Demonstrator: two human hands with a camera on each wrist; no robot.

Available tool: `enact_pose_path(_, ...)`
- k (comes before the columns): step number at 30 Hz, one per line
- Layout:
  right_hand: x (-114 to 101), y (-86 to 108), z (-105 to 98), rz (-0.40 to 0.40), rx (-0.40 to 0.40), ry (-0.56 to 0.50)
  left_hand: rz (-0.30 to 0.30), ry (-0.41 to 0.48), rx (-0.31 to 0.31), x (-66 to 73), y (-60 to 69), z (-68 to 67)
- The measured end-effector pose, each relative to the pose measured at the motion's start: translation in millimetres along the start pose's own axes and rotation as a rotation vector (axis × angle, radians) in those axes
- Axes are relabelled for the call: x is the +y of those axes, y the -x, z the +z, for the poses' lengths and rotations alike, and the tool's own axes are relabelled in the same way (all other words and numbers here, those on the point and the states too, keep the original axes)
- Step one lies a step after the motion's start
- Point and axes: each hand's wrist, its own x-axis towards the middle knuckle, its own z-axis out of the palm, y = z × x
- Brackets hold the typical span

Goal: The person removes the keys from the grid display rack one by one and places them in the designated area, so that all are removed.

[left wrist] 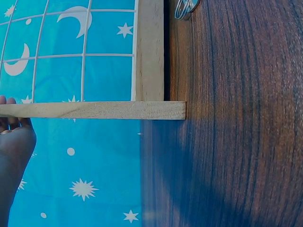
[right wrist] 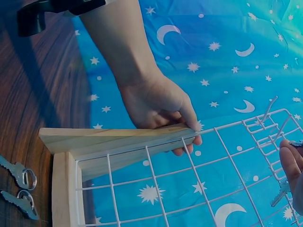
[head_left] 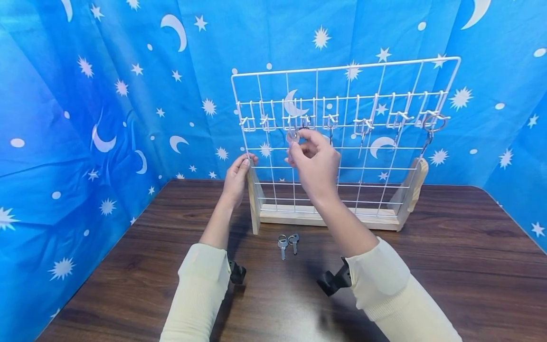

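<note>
My right hand (head_left: 316, 164) pinches a key (head_left: 293, 137) with a ring at its head, right in front of the hooks on the white wire rack (head_left: 296, 183). Whether the ring touches a hook cannot be made out. In the right wrist view only the fingertips (right wrist: 289, 163) show at the right edge, with a dark bit of key. My left hand (head_left: 237, 178) grips the rack's left wooden upright (head_left: 253, 199), thumb in front; the left wrist view shows fingers around the post (left wrist: 94, 110). Two keys with rings, a left key (head_left: 282, 244) and a right key (head_left: 294, 241), lie on the table.
A row of double wire hooks (head_left: 267, 123) runs across the rack. Several keys hang from those towards the right, one by a large ring (head_left: 434, 122). The rack's wooden base (head_left: 290, 217) stands on the dark table (head_left: 171, 266). Behind is a blue starry cloth (head_left: 141, 47).
</note>
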Motion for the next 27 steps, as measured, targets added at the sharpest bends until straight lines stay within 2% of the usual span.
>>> enact_pose_path(17, 17.1, 16.2, -8.6, 0.036, -0.019, 0.037, 0.001, 0.005, 0.009, 0.7, 0.2, 1.1)
enact_pose_path(27, 32.2, 26.4, -17.2, 0.176, -0.043, 0.006, -0.002, 0.01, -0.003, -0.5, 0.3, 0.0)
